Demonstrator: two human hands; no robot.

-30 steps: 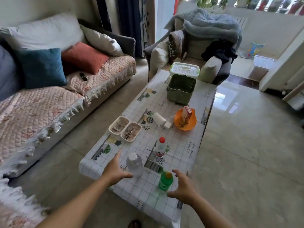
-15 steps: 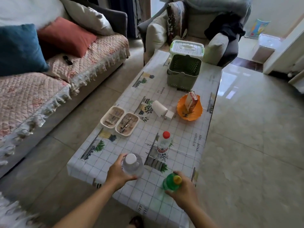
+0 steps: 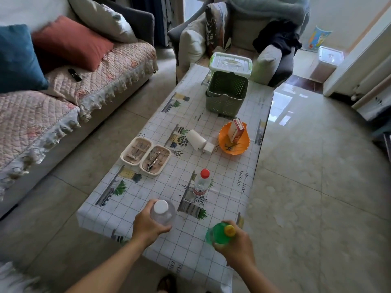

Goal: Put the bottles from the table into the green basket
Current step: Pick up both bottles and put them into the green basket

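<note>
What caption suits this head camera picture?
Left hand grips a clear bottle, right hand a green bottle; green basket waits.

Both bare forearms reach forward; the left grip [image 3: 148, 226] is curled closed, the right grip [image 3: 234, 246] likewise, knuckles up.

My left grip [image 3: 148, 226] and right grip [image 3: 234, 246] each hold a bottle at the near end of the surface [image 3: 230, 172]. A third bottle [image 3: 202, 183] stands just beyond, between them. Farther ahead lie two trays [image 3: 146, 155] to the left, a bowl [image 3: 233, 140] to the right, and the basket [image 3: 226, 92] at the far end.
</note>
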